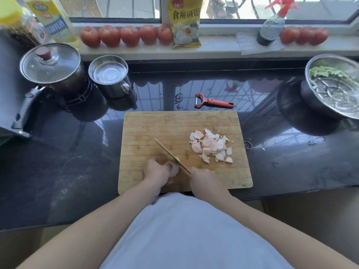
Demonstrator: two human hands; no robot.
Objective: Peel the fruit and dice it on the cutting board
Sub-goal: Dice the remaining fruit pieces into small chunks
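Note:
A bamboo cutting board (155,125) lies on the dark counter in front of me. On its right half sits a pile of pale pink and white diced fruit pieces (211,145). My left hand (157,172) curls over a remaining piece of peeled fruit (173,169) near the board's front edge; the fruit is mostly hidden under the fingers. My right hand (204,181) grips the handle of a knife (171,156), whose blade runs diagonally up to the left and stands against the fruit beside my left fingers.
A red peeler (213,101) lies just behind the board. A lidded pot (52,68) and a steel cup (109,74) stand at back left, a steel bowl with green vegetables (334,84) at right. Several tomatoes (128,35), a yellow packet (185,22) and bottles line the windowsill.

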